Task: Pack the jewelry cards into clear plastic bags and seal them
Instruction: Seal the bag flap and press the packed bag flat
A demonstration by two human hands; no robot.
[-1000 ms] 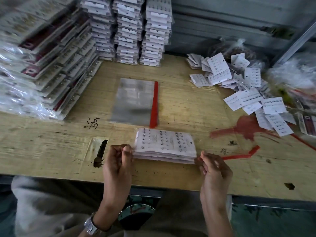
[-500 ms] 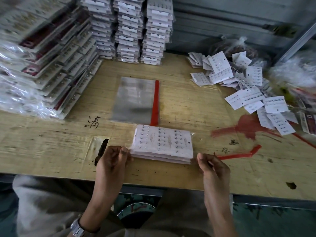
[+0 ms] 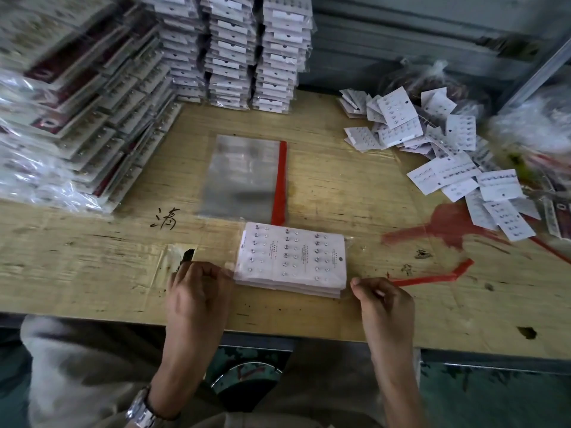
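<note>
In the head view, a pale wooden desk (image 3: 324,186) with rough grain, dark chips and a red paint stain (image 3: 445,227) fills the middle. Near its front edge lies a flat stack of white cards (image 3: 290,257), rectangular, with rows of small shiny studs on top. The stack sits inside a thin clear bag (image 3: 350,242); its crinkled film shows past the right end of the cards.

The left hand (image 3: 197,291) is curled at the left end of the stack, its fingers bent and pinching the film edge there. The right hand (image 3: 383,301) is loosely closed near the right front corner, thumb and forefinger pressed together on the end of a narrow red strip (image 3: 432,274), which runs right over the desk. Whether these fingers also touch the bag, I cannot tell.

Just behind the stack lies an empty bag pile (image 3: 241,177), flat, grey and glossy, with a red band (image 3: 279,183) along its right side. At far left lean slanted rows of packed cards (image 3: 92,118) in shiny plastic, and behind them stand three straight towers of packed cards (image 3: 234,50). At far right, loose cards (image 3: 432,143) lie scattered, white and square, overlapping each other. A metal watch (image 3: 142,409) is on the left wrist. A black written sign (image 3: 165,218) marks the wood at left.
</note>
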